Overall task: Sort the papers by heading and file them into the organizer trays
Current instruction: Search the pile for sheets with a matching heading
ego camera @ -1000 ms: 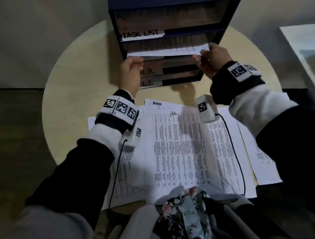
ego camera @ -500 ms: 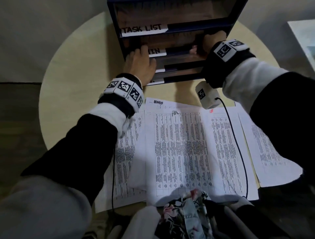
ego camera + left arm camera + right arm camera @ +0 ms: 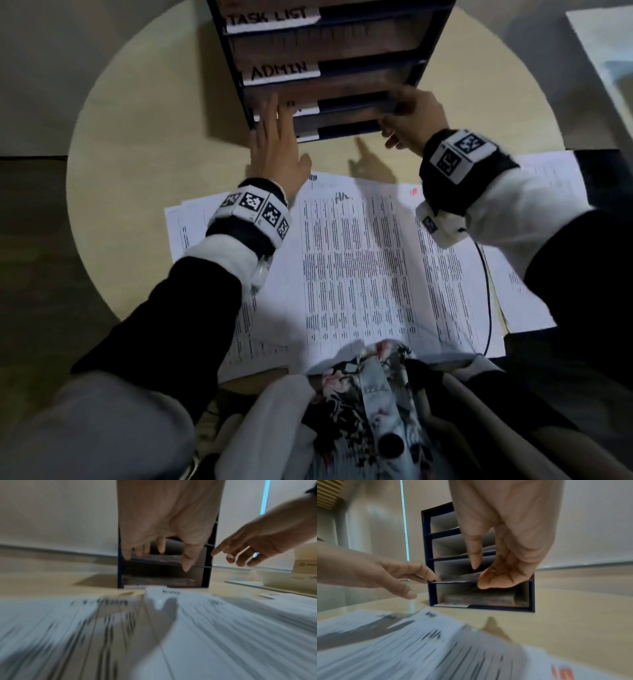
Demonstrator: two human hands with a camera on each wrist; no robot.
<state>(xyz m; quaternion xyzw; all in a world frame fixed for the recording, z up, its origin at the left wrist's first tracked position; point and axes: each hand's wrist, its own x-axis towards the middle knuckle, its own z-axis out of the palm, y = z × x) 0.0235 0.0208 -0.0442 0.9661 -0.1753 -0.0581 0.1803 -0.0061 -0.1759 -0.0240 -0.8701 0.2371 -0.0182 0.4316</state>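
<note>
The dark blue organizer [image 3: 237, 68] stands at the table's far side, its trays labelled TASK LIST [image 3: 270, 17] and ADMIN [image 3: 279, 72]; the lower labels are partly hidden. My left hand [image 3: 277, 144] lies with straight fingers against the left front of the third tray and holds nothing. At the right front corner my right hand [image 3: 414, 116] hovers with relaxed fingers, also empty. In the right wrist view its fingers [image 3: 501, 577] touch the edge of a paper stack [image 3: 458, 577] in that tray. Several printed sheets [image 3: 359, 267] lie spread before me.
The round beige table [image 3: 154, 120] has bare wood left of the organizer. A white tray and a box [image 3: 283, 580] sit off to the right. A black cable [image 3: 488, 301] runs over the right-hand sheets. My clothing hangs over the near edge.
A second ago both hands held a sheet at the ADMIN tray's mouth. They pushed it in, let go, and have drawn back and down to the third tray's front.
</note>
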